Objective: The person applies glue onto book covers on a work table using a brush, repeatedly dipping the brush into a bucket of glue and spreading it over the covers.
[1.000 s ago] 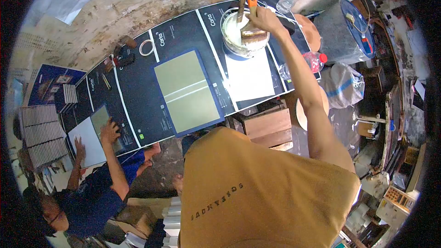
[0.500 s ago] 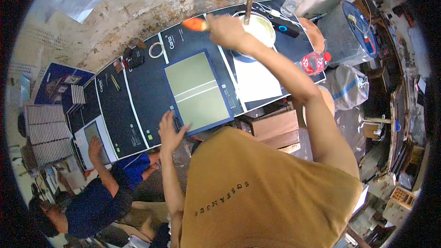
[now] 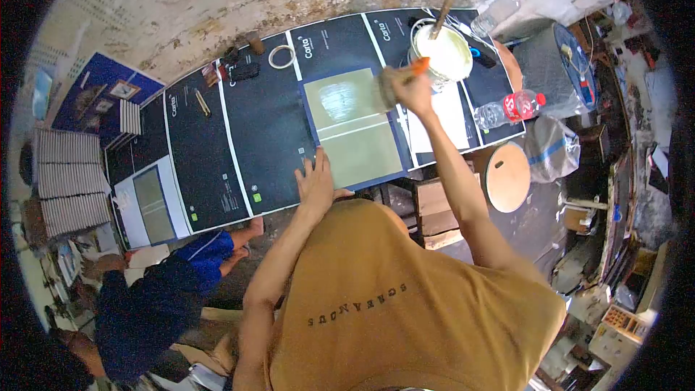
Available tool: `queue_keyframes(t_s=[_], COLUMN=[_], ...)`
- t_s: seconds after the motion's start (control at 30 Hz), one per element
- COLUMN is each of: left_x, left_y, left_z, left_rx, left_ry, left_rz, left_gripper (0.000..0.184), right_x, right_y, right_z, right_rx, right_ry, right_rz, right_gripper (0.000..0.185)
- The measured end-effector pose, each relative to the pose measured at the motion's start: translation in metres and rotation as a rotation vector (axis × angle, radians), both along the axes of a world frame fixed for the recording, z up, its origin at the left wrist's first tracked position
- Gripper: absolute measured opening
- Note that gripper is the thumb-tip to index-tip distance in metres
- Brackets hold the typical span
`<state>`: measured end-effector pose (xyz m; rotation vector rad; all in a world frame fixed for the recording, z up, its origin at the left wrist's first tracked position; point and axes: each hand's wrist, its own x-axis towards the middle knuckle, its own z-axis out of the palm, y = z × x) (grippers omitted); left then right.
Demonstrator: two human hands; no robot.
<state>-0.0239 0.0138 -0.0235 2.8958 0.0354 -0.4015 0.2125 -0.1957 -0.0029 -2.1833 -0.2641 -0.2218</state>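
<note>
The right hand (image 3: 413, 93) has carried the brush (image 3: 389, 90) from the pail (image 3: 444, 56) to the greenish board (image 3: 360, 152), whose upper panel now bears a glossy wet patch (image 3: 339, 98). The left hand (image 3: 316, 187) has come to the board's near left edge. The co-worker's hand (image 3: 107, 264) has left the smaller board (image 3: 152, 203).

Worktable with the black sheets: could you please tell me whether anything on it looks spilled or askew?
Nothing clearly stands out: I see no spill around the pail. The glossy patch on the grey-green panel looks wet, probably from the brush.
</note>
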Motion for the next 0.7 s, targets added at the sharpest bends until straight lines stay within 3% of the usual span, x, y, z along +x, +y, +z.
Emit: queue_keyframes(t_s=[0.03, 0.07, 0.1, 0.17, 0.3, 0.4, 0.43, 0.5, 0.53, 0.57, 0.63, 0.7], left_x=[0.001, 0.003, 0.003, 0.002, 0.003, 0.003, 0.003, 0.001, 0.000, 0.002, 0.001, 0.001], left_y=[0.002, 0.004, 0.006, 0.010, 0.020, 0.020, 0.020, 0.021, 0.021, 0.021, 0.020, 0.020], left_z=[0.001, 0.001, -0.001, -0.010, -0.016, -0.018, -0.019, -0.020, -0.020, -0.019, -0.018, -0.019], left_rx=[-0.021, -0.041, -0.053, -0.068, -0.123, -0.122, -0.128, -0.129, -0.123, -0.117, -0.147, -0.157], left_ry=[0.009, 0.016, 0.003, -0.013, 0.037, 0.015, 0.007, -0.009, -0.019, -0.033, -0.051, -0.078], left_rz=[-0.003, -0.010, -0.014, -0.044, -0.077, -0.100, -0.102, -0.095, -0.100, -0.112, -0.109, -0.109], left_gripper=[0.121, 0.121, 0.121, 0.121, 0.127, 0.125, 0.125, 0.123, 0.122, 0.120, 0.120, 0.120], right_x=[0.008, 0.000, -0.014, -0.044, -0.107, -0.138, -0.142, -0.145, -0.151, -0.152, -0.172, -0.184], right_y=[-0.024, -0.038, -0.040, -0.024, 0.038, 0.009, -0.014, -0.058, -0.056, -0.063, -0.010, 0.030], right_z=[-0.009, -0.005, 0.015, 0.024, -0.025, -0.046, -0.036, -0.027, 0.000, -0.009, 0.013, -0.001], right_rx=[0.007, 0.329, 0.464, 0.516, 0.188, 0.013, -0.182, -0.277, -0.123, 0.013, 0.107, 0.160], right_ry=[0.021, -0.009, 0.132, 0.146, 0.141, 0.276, 0.305, 0.153, 0.032, -0.069, 0.068, -0.131], right_rz=[-0.041, 0.012, -0.063, -0.133, -0.154, -0.202, -0.349, -0.491, -0.521, -0.571, -0.547, -0.230], right_gripper=[0.030, 0.027, 0.025, 0.028, 0.042, 0.049, 0.051, 0.049, 0.044, 0.038, 0.030, 0.034])
